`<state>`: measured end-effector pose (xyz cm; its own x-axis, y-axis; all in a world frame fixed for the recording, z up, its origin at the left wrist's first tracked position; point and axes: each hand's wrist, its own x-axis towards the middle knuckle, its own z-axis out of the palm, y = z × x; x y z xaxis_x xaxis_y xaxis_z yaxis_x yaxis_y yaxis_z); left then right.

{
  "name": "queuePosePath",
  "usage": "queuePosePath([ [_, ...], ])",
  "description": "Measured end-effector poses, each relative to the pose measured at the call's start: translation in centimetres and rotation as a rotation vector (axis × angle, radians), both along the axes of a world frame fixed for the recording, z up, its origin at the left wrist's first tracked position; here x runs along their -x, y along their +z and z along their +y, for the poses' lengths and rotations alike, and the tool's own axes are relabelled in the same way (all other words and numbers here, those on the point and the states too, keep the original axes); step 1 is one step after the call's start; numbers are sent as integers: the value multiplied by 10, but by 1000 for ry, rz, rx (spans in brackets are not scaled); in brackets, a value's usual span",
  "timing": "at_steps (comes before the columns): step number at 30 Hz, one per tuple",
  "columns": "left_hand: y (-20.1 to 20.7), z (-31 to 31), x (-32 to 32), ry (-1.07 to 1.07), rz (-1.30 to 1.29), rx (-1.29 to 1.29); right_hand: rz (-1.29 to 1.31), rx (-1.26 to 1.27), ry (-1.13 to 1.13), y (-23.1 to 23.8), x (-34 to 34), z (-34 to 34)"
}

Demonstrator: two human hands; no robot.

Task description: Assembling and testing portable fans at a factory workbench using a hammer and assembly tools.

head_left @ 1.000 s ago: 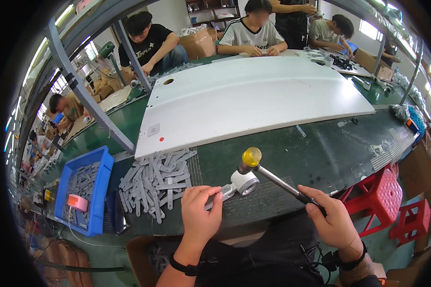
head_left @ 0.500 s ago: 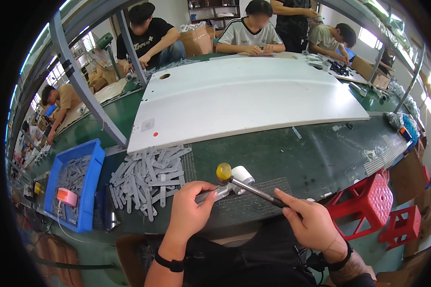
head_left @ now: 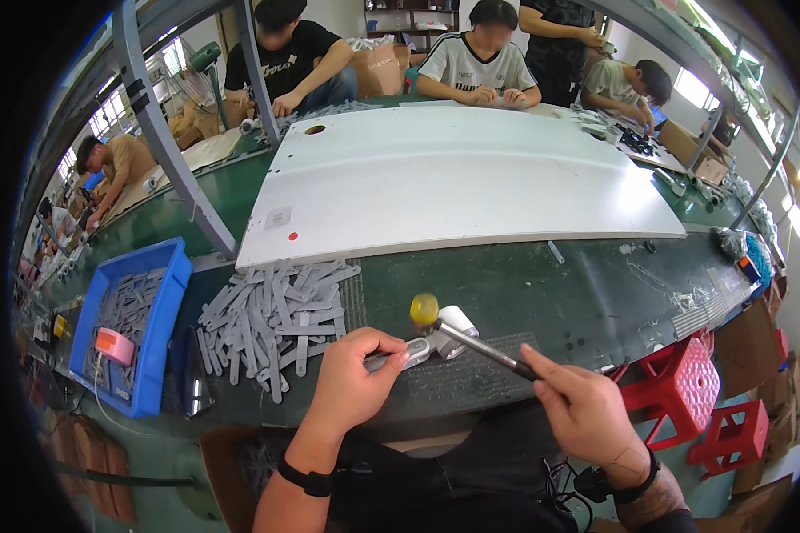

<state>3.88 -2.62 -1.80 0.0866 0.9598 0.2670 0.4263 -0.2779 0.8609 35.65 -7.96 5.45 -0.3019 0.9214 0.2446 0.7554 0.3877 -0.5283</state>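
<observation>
My left hand point(head_left: 356, 377) pinches one end of a grey flat slotted strip point(head_left: 419, 350) low over the bench. The strip's far end meets a short white cylindrical piece point(head_left: 456, 329), which rests on a textured pad point(head_left: 498, 362). Wrapped round the dark grip of a small mallet point(head_left: 484, 347) is my right hand point(head_left: 582, 404), its index finger lying along the handle. The mallet's yellow head point(head_left: 424, 309) is above where strip and white piece join. Whether it touches them I cannot tell. Left of my hands lies a heap of similar grey strips point(head_left: 276, 324).
A blue bin point(head_left: 176, 306) of grey strips, with a pink device point(head_left: 116, 346), stands at the left. A large white board point(head_left: 453, 191) covers the bench beyond. Grey posts point(head_left: 164, 133) rise at left. Red stools point(head_left: 693, 382) stand at right. Several people work across the bench.
The view has shifted slightly. The mallet's head shows a little higher against the grey strip, baring more of its slotted end. Both hands keep their holds.
</observation>
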Motion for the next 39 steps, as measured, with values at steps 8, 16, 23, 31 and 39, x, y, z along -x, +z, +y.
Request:
queuePosePath([
  [8, 1, 1, -1, -6, -26, 14, -22, 148, 19, -12, 3, -8],
  [16, 8, -20, 19, 130, 395, -257, 123, -53, 12, 0, 4, -1],
  [23, -13, -11, 32, 1, 285, -225, 141, -49, 137, -7, 14, -2],
  [31, -15, -10, 33, -12, 226, -202, 135, -22, 101, 10, 22, -1],
  [39, -18, -10, 35, -5, 219, -169, -14, 28, 117, 0, 14, 6],
])
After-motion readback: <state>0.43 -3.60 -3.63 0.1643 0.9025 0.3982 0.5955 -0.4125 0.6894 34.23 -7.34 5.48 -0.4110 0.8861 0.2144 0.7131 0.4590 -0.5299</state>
